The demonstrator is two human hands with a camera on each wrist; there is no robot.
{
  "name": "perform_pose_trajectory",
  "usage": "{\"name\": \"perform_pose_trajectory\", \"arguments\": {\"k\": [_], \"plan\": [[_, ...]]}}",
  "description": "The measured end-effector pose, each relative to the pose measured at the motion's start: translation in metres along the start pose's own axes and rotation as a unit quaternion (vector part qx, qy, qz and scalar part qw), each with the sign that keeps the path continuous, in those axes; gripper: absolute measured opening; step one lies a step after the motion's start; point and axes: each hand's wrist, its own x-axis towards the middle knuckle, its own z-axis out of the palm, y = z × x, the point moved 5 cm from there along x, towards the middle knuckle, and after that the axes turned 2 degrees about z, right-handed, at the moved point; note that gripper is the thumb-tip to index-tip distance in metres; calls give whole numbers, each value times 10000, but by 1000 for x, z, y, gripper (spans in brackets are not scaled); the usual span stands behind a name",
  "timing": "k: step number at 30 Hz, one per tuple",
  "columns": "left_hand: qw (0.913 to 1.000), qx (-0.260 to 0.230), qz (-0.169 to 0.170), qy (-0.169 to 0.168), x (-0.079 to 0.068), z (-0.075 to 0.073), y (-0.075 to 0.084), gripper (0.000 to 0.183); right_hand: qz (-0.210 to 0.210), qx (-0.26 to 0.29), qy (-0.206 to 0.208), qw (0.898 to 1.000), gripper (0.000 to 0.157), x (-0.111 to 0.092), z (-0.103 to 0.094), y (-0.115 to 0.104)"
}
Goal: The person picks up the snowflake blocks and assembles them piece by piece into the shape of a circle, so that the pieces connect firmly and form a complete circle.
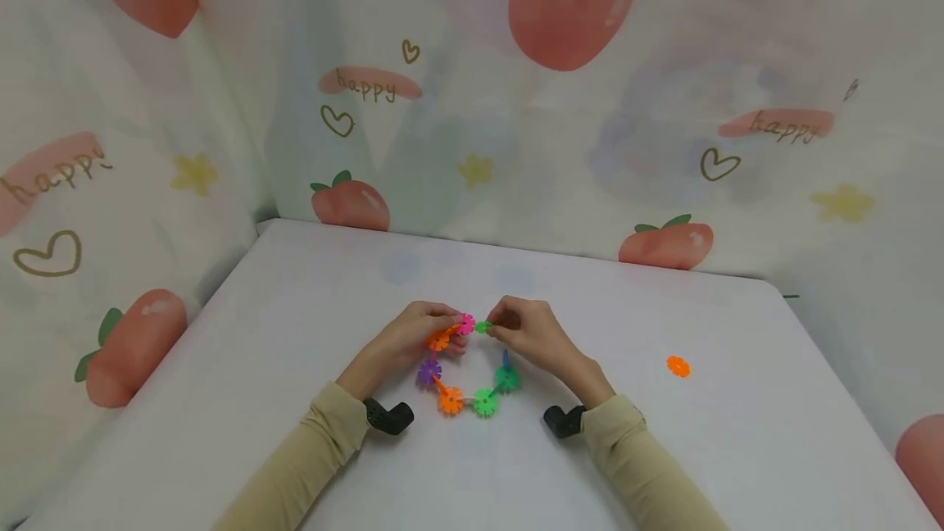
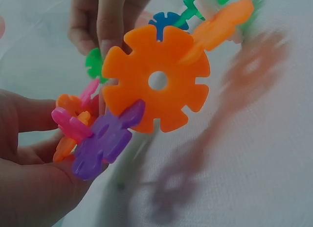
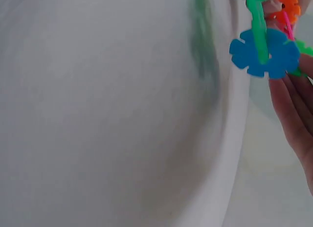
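A chain of slotted plastic snowflake discs curves in a ring between the hands. In it are a purple disc (image 1: 429, 372), an orange disc (image 2: 157, 80), a light green disc (image 1: 484, 402) and a blue disc (image 3: 264, 53) at the right end. My left hand (image 1: 416, 336) grips the chain at its left end, by the pink disc (image 1: 466, 324) and orange pieces. My right hand (image 1: 534, 337) pinches a small green disc (image 1: 483, 327) beside the pink one. Whether the green and pink discs are joined, I cannot tell.
A loose orange disc (image 1: 678, 366) lies on the white table (image 1: 590, 465) to the right of the hands. Printed cloth (image 1: 472, 121) hangs behind and along the left. Black wrist devices sit by both cuffs.
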Motion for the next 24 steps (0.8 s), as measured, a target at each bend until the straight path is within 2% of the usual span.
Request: {"name": "perform_pose_trajectory", "arguments": {"k": [5, 10, 14, 18, 21, 24], "plan": [[9998, -177, 44, 125, -2, -1, 2, 28, -349, -156, 292, 9988, 9, 6, 5, -8], [9988, -309, 13, 369, -2, 0, 2, 27, -519, -213, 360, 9978, 10, 9, 8, -13], [9992, -395, 53, 40, -1, 4, 5, 29, -321, -245, 422, 9983, 8, 10, 6, -12], [9992, -224, -125, -308, -2, 8, 4, 39, -228, -167, 253, 9993, 9, 8, 7, -10], [9991, 83, -331, -243, -2, 7, 0, 45, -363, -83, 47, 9993, 13, 4, 6, -10], [9985, 316, -435, -105, -3, 4, -3, 40, -540, -122, -8, 9985, 18, -1, 1, -9]]}}
